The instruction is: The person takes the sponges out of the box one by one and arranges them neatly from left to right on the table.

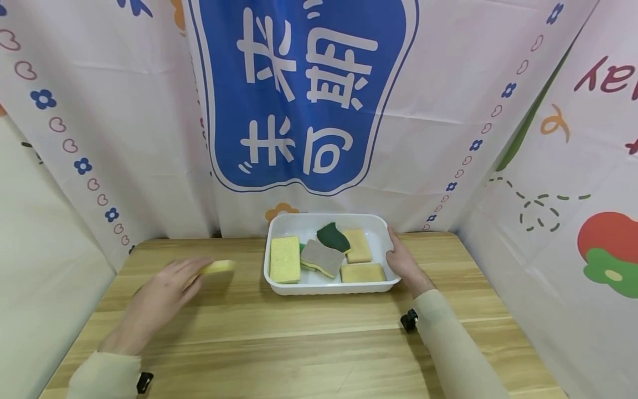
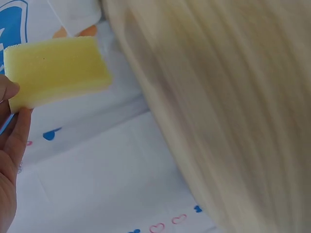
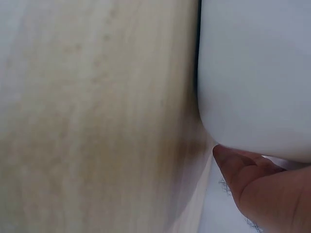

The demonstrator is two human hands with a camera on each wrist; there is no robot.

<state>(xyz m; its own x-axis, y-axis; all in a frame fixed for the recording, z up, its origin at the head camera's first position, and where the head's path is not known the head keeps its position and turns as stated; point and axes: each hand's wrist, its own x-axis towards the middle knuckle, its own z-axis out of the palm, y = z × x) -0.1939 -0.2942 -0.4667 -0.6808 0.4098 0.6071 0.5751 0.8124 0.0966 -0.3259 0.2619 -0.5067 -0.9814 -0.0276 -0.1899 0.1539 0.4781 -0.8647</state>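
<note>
Fingers of the left hand (image 1: 161, 291) pinch one yellow sponge (image 1: 217, 267) over the surface (image 1: 279, 343) in the head view. The right hand's (image 1: 405, 263) fingers grip one white tray (image 1: 329, 289); left of them inside lie one lemon sponge (image 1: 285, 260), one grey-faced sponge (image 1: 323, 256), one dark green sponge (image 1: 333, 237), two tan sponges (image 1: 363, 272). Left wrist view: the pinched sponge juts beyond the fingertips. Right wrist view: fingers touch the tray's outside.
</note>
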